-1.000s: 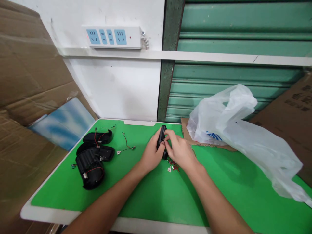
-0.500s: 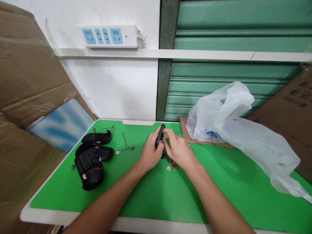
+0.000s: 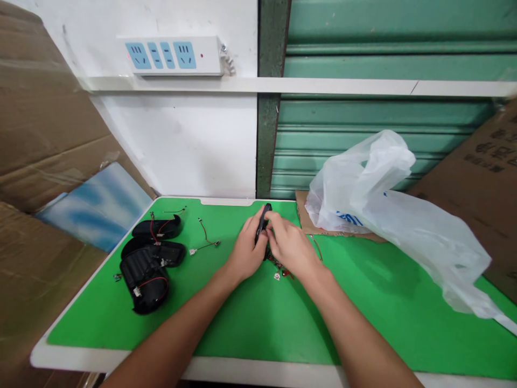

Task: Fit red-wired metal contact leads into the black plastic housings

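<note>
My left hand point(image 3: 245, 251) and my right hand point(image 3: 287, 246) meet over the middle of the green table point(image 3: 250, 318). Both are closed on a small black plastic part point(image 3: 262, 221) held upright on edge between them. Thin red wires with small metal contacts point(image 3: 280, 270) trail from it onto the mat beneath my right hand. To the left lie black plastic shells with red wires point(image 3: 147, 257). A loose wire with small end pieces point(image 3: 205, 240) rests between them and my hands.
A white plastic bag point(image 3: 388, 205) lies on a cardboard piece at the table's right back. Cardboard sheets point(image 3: 44, 124) lean at the left, another at the right. A white power strip point(image 3: 173, 55) sits on the wall ledge. A green shutter stands behind.
The hands and the black part stay together in the same spot. The view has drifted a little, shifting everything slightly left.
</note>
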Tool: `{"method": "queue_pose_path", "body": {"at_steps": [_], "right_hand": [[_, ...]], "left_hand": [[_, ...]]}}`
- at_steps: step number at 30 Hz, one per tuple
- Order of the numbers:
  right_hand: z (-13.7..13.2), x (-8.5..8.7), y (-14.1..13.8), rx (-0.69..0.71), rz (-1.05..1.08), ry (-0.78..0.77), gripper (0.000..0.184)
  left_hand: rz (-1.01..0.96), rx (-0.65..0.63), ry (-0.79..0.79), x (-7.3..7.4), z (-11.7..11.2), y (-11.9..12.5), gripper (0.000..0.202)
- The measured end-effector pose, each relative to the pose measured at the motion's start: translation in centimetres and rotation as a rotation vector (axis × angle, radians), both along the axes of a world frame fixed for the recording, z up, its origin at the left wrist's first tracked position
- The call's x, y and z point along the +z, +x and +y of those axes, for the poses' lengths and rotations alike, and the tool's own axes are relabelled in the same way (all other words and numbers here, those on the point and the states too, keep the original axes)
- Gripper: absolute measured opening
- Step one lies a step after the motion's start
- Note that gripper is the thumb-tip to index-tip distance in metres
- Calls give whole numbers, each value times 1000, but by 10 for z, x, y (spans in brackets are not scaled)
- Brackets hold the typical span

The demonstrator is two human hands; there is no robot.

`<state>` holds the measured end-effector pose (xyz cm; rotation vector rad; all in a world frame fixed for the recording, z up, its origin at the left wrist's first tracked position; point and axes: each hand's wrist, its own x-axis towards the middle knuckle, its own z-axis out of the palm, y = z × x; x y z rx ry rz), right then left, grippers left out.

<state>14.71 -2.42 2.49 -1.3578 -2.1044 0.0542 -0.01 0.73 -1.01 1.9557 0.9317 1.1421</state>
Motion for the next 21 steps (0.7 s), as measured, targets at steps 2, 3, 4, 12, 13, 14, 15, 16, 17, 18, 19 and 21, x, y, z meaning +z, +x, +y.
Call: {"method": "queue_pose_path", "body": {"at_steps": [2, 3, 4, 12, 13, 14, 15, 16, 17, 18, 19, 21], "right_hand": [[0, -2, 0, -33, 3, 43, 34], [0, -3, -1, -57, 15, 70, 35], [0, -3, -1, -78, 34, 100, 36], [1, 1, 0, -107, 30, 167, 11], [1, 1, 1, -98, 25, 154, 12], [2, 1, 2, -87, 23, 144, 12], [2, 1, 3, -78, 20, 138, 11], [2, 1, 3, -74, 15, 136, 11], [2, 1, 4, -75, 7, 135, 11], [2, 1, 4, -80, -5, 135, 11], [2, 1, 4, -86, -19, 135, 12], [1, 1, 3, -98, -56, 138, 13]], "left_hand": [[-23, 0, 3, 1, 1, 0, 57], [-41, 4, -1, 2, 1, 0, 57], [-64, 8, -13, 4, 1, 0, 56], [-137, -43, -98, 13, -1, -3, 62], [-124, -45, -92, 13, -1, -3, 62], [-112, -47, -84, 12, -1, -4, 63], [-102, -51, -79, 12, -1, -4, 63], [-96, -58, -74, 11, -1, -4, 63], [-94, -66, -69, 10, -1, -4, 63], [-96, -75, -62, 9, -1, -4, 63], [-98, -84, -54, 8, -1, -4, 63], [-100, -93, -36, 6, 0, -3, 63]]}}
